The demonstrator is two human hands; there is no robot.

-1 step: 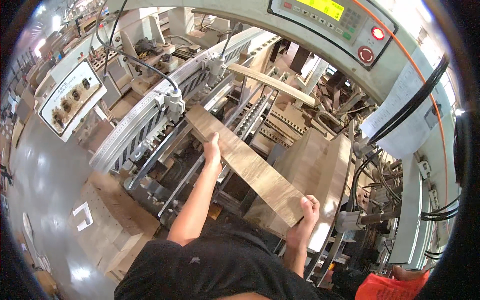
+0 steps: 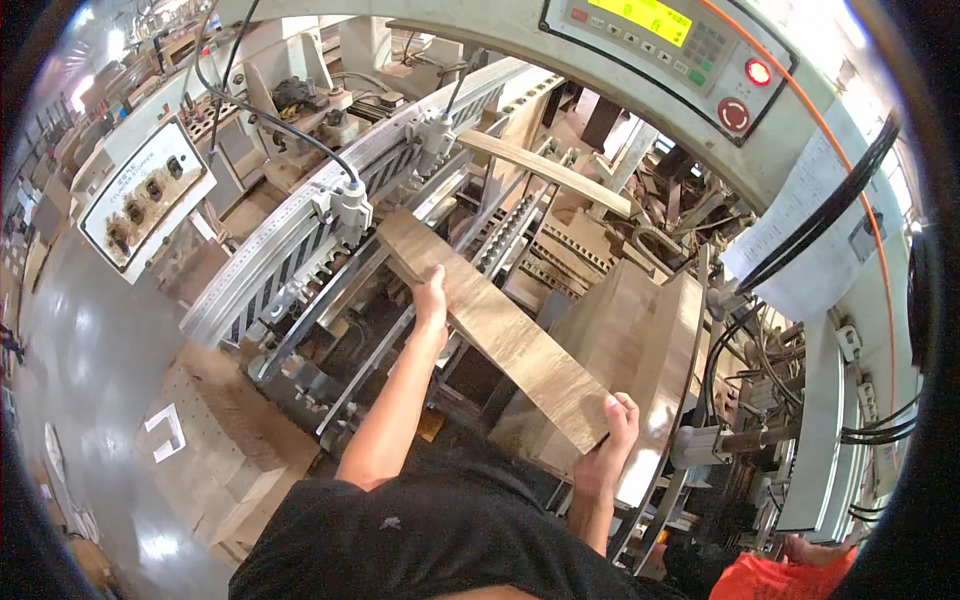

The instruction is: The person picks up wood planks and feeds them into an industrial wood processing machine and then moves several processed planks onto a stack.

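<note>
A flat, grey-brown wooden board (image 2: 505,335) lies slantwise across the middle, its far end to the left by a metal guide rail. My left hand (image 2: 431,305) grips its near edge close to the far end, thumb on top. My right hand (image 2: 610,440) is closed round the near right corner, with its thumb on the upper face and the other fingers partly hidden. Beneath the board are the metal bars and chains of a machine (image 2: 495,235). A small pneumatic clamp (image 2: 350,212) stands just beyond the board's far end.
More boards are stacked (image 2: 625,320) right of the held one. A curved-looking scaled rail (image 2: 270,250) runs along the left. Above hangs a control panel (image 2: 690,60) with a red stop button. Wood pieces (image 2: 225,440) lie lower left. Someone's red garment (image 2: 785,578) shows lower right.
The board's far end and my left hand have shifted very slightly to the right. My right hand keeps its hold in nearly the same place.
</note>
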